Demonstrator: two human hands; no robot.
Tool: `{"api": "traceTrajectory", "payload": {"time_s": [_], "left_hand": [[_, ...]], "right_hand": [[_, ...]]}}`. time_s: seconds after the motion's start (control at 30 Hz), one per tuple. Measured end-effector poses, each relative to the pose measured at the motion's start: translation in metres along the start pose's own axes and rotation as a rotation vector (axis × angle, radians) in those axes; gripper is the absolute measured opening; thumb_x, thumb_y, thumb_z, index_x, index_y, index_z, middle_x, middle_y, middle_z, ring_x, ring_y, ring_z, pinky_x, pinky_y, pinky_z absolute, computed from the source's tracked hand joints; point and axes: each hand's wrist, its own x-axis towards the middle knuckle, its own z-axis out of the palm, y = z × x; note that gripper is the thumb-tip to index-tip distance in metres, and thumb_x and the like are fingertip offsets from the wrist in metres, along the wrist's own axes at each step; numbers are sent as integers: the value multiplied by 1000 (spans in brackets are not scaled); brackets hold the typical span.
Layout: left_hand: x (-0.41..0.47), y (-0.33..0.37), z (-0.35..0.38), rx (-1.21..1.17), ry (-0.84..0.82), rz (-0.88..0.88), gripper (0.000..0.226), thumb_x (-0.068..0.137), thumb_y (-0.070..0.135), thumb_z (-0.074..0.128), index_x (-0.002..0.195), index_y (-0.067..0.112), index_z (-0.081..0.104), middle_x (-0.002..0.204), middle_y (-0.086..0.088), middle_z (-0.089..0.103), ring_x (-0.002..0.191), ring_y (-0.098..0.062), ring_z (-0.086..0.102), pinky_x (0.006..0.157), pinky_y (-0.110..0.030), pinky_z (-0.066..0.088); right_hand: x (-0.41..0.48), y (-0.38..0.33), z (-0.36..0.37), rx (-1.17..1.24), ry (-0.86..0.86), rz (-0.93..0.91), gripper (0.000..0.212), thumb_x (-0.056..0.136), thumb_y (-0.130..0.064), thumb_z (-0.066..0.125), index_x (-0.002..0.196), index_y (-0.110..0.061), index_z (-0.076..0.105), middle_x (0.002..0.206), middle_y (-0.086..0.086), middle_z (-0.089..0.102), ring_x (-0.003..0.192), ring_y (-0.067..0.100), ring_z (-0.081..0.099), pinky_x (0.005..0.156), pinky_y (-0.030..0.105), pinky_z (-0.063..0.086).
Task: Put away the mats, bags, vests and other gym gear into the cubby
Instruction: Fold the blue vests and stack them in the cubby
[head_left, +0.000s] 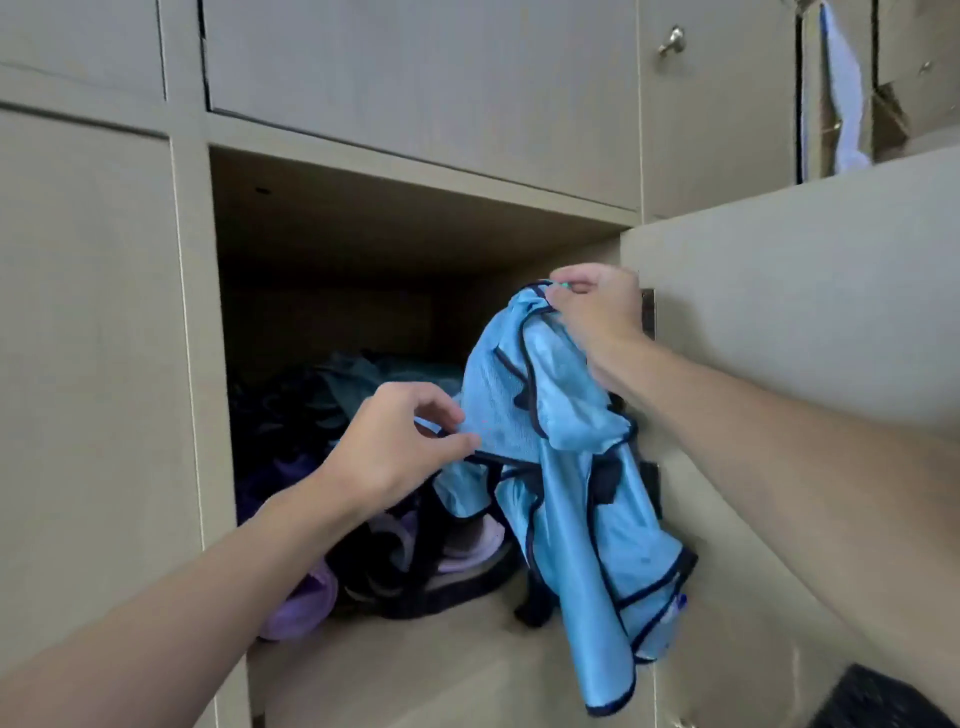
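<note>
A light blue mesh vest with dark navy trim hangs in front of the open cubby. My right hand grips its top edge at the cubby's right side. My left hand pinches the vest's left edge between thumb and fingers. The lower half of the vest drapes down past the cubby's floor. Inside the cubby lies a purple and black bag, with darker gear piled behind it in shadow.
The cubby's door stands open to the right, just behind my right arm. Closed beige doors surround the cubby, one with a metal knob. A white-blue cloth hangs in an open cubby at top right. A dark object sits at bottom right.
</note>
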Motion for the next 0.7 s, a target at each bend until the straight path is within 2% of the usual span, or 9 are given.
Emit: {"api": "traceTrajectory", "payload": {"time_s": [0.07,0.13,0.3,0.4,0.5,0.57,0.63,0.67,0.7], "left_hand": [[13,-2,-5,10,25,18,15,77,28,83,80,21,70,76,8,70,54,3,58,58,-16,44],[24,-1,-6,22,48,37,15,76,29,84,79,23,70,75,9,70,58,5,58,60,-18,45],[39,-7,-6,151,14,25,17,76,34,82,84,27,69,82,13,69,74,2,63,67,-14,48],[43,-16,-7,197,0,-7,19,75,38,83,84,31,67,86,14,68,79,-1,63,70,-15,46],[48,-23,-11,194,0,-32,21,74,40,83,82,36,65,88,14,67,82,-2,63,74,-19,48],[52,-27,-15,204,8,-33,22,74,41,83,85,34,66,88,14,67,84,-1,62,77,-21,49],[55,-30,-16,204,31,-30,24,74,40,83,89,30,68,89,12,67,85,-2,63,80,-26,52],[57,-31,-16,199,40,-32,25,74,40,83,90,28,69,90,11,67,86,-4,63,81,-28,53],[58,-31,-15,200,42,-35,25,74,39,83,91,27,69,91,10,67,86,-5,64,82,-29,53]], "right_hand": [[24,-2,20,39,-21,-22,32,81,1,71,112,-10,71,91,0,69,88,15,67,88,30,57],[33,10,33,-16,-159,12,52,79,-3,75,128,-11,62,109,5,70,97,16,68,93,33,55],[36,42,53,-62,-335,104,67,79,-5,75,141,-16,50,131,4,60,95,4,58,86,20,48],[37,51,67,-39,-367,140,71,81,-4,74,145,-15,46,144,6,51,104,6,55,91,21,43],[42,45,93,-56,-358,136,67,82,-2,69,144,-17,47,144,4,50,121,14,52,101,24,42],[52,39,116,110,-368,178,64,85,3,61,144,-16,47,143,3,50,122,18,54,103,32,46],[54,31,134,246,-456,299,54,89,6,52,140,-11,51,122,7,59,94,17,61,77,31,54],[49,27,138,215,-522,355,45,92,3,49,136,-7,54,108,10,61,80,18,60,67,32,54],[43,25,138,140,-594,401,38,95,0,48,132,-5,56,102,13,62,79,21,61,71,36,57]]}}
